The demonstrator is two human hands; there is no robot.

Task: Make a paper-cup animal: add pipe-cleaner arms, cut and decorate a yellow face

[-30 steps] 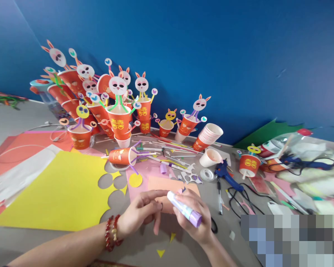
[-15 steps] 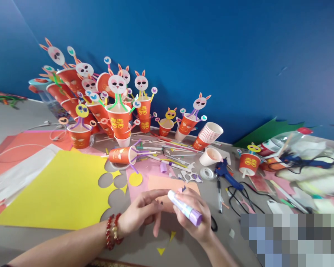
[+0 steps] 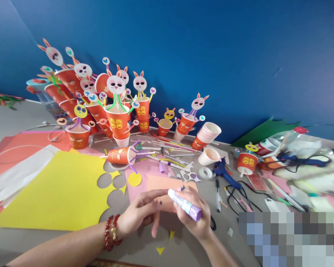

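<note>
Blue wall [image 3: 211,55] stands behind the gray table [image 3: 139,250]. Blocky squares [image 3: 286,237] hide the bottom right corner. The right hand [image 3: 196,215] has its fingers closed around a white and purple tube [image 3: 185,205], over peach paper [image 3: 158,183]. The left hand [image 3: 140,213] points at its white end; its grip is hard to tell. 1 tipped red cup [image 3: 118,156] has purple sticks [image 3: 143,152] inside.

head cam, sole view — worn on head | faces forward, down | hands near, wall beyond
</note>
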